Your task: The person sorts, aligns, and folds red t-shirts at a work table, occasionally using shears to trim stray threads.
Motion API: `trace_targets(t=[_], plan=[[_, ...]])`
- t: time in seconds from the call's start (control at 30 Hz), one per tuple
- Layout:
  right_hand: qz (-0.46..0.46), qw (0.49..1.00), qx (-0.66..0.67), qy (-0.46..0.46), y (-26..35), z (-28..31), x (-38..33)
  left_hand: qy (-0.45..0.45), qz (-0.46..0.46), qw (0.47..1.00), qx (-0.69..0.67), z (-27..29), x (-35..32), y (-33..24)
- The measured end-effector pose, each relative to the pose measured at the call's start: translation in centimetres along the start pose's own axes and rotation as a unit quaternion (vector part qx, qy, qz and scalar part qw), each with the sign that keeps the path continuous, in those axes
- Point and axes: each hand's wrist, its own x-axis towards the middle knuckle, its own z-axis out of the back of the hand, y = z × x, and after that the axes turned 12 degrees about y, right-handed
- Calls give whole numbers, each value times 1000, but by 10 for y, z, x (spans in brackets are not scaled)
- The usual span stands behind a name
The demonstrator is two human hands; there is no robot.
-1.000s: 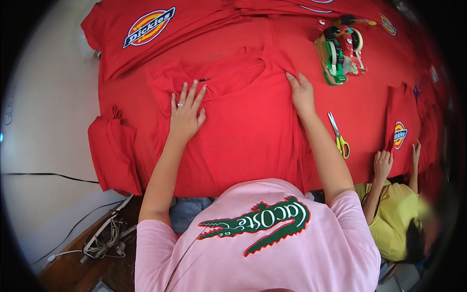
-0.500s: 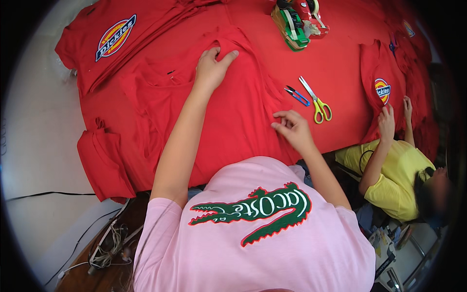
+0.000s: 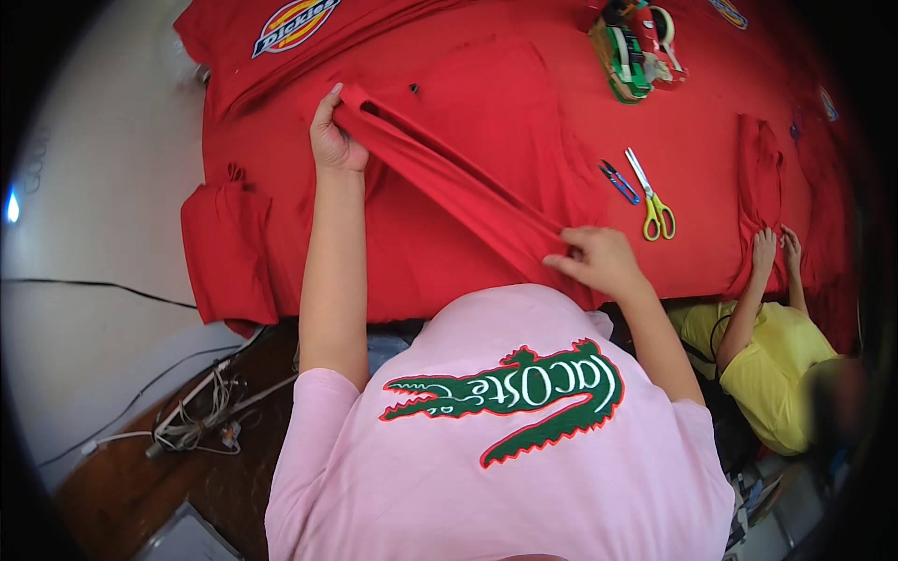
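Head view: left hand (image 3: 337, 142) and right hand (image 3: 606, 262), well apart, clamp a red garment (image 3: 440, 173) stretched diagonally between them.

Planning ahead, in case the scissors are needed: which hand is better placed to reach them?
Probably the right hand: the scissors lie ahead and to its right. The left hand is farther off, gripping the red garment. The right apparently holds it too, so must release first.
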Motion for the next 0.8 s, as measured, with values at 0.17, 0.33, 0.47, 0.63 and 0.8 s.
trace_targets(t=[0.17, 0.33, 0.47, 0.63, 0.8], plan=[[73, 980, -77, -171, -8, -23, -14, -57, 3, 998, 37, 11, -24, -13], [234, 953, -94, -166, 15, -43, -14, -138, -43, 989, -35, 63, -51, -30], [262, 950, -87, -148, 18, -47, -11, -58, -48, 992, -103, 92, -71, -49], [271, 950, -109, -110, 21, -37, -10, -85, -93, 989, -76, 64, -65, -39], [268, 951, -127, -92, 17, -34, -12, 2, -88, 989, -116, 46, -57, -37]])
